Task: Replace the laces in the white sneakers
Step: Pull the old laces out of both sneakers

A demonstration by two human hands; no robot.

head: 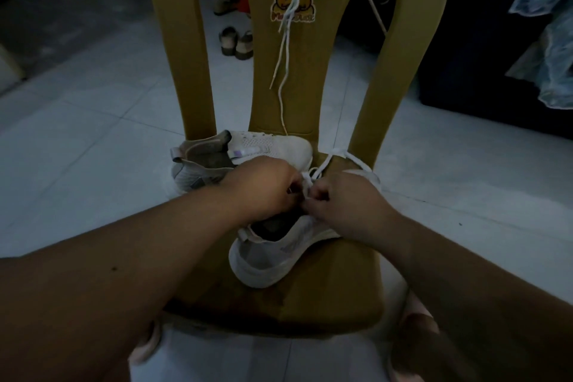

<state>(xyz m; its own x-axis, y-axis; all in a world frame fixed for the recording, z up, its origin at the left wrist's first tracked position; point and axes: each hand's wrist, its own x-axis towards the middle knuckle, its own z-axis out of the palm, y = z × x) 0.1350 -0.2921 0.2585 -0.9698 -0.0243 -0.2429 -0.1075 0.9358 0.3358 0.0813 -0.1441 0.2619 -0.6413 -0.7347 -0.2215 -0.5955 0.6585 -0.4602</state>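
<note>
Here my left hand (263, 186) and right hand (344, 198) both pinch the white lace (322, 166) over the near sneaker (266, 260)

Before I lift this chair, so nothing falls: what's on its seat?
Two white sneakers: the far sneaker by the backrest, the near sneaker under the left hand and right hand, which pinch its lace. Spare laces hang down the backrest. The hands cover its eyelets.

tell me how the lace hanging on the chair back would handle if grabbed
Probably floppy: the lace hangs limp and curving down the chair back. Likely very light, being thin cord. It may slide off easily, seeming only draped there.
</note>
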